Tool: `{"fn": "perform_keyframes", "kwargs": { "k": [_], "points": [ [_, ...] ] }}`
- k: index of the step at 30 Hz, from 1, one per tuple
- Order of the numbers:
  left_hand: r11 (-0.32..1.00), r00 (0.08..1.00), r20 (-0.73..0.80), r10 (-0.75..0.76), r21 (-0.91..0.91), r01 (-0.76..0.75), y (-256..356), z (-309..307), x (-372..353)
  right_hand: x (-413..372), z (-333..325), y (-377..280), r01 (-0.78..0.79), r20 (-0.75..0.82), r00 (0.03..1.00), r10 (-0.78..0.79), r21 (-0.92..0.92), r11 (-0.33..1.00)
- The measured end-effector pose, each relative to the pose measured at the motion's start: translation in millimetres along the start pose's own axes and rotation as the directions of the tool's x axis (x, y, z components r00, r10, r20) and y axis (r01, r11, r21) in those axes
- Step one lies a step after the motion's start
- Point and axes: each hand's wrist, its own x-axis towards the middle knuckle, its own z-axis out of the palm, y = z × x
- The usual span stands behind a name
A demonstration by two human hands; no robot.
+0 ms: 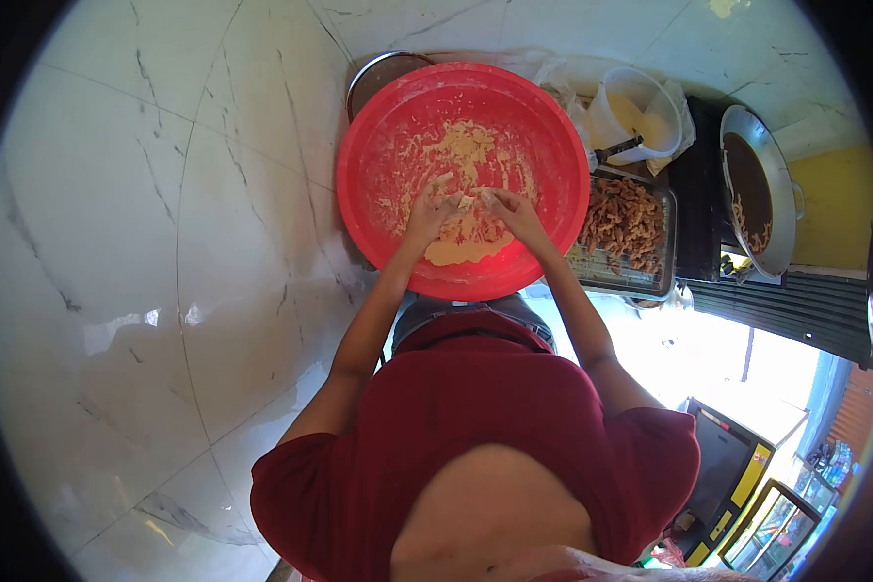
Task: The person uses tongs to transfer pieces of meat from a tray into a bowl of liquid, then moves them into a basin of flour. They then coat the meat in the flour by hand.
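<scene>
A wide red basin [369, 160] holds pale yellow flour and floury pieces [464, 145], with more loose flour [466, 254] near its front side. Over the middle of the basin, my left hand [431, 211] and my right hand [512, 213] are close together, both dusted with flour. The fingers of my left hand are apart at the left. My right hand has its thumb and fingertips pressed together around something small and pale, too small to make out. A small floury piece lies between the two hands.
Right of the basin, a rack tray [667, 238] bears brown fried pieces [623, 218]. Behind it stands a white tub [606, 107] of pale batter with a dark handle. Farther right, a large pan [784, 194] holds dark oil and fried pieces. Marbled tiles cover the left side.
</scene>
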Motion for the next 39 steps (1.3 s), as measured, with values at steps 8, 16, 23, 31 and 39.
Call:
{"fn": "perform_keyframes", "kwargs": {
  "k": [8, 16, 23, 31, 39],
  "points": [
    [0.991, 1.000, 0.022, 0.010, -0.137, -0.007, 17.9, 5.6, -14.3, 16.6, 14.0, 19.0, 0.149, 0.052, 0.989, -0.141, -0.212, 0.966],
    [0.998, 0.999, 0.014, 0.032, 0.048, -0.032, 20.3, 0.6, -16.4, 25.9, 13.8, 32.6, 0.070, -0.024, 0.997, -0.077, -0.225, 0.972],
    [0.989, 0.994, -0.109, -0.013, -0.150, -0.004, 12.4, -7.6, -5.3, 16.3, 27.2, 5.2, -0.117, 0.023, 0.993, 0.115, 0.156, 0.981],
    [0.985, 0.967, -0.226, 0.119, -0.098, -0.144, 10.8, -7.0, -7.0, 47.4, 18.8, 11.3, -0.012, 0.124, 0.992, 0.029, -0.138, 0.990],
    [0.902, 0.906, -0.302, 0.296, 0.401, -0.161, 31.9, -21.8, -42.0, 102.9, -19.7, 46.8, 0.115, 0.197, 0.943, 0.269, -0.949, 0.293]
  ]
}}
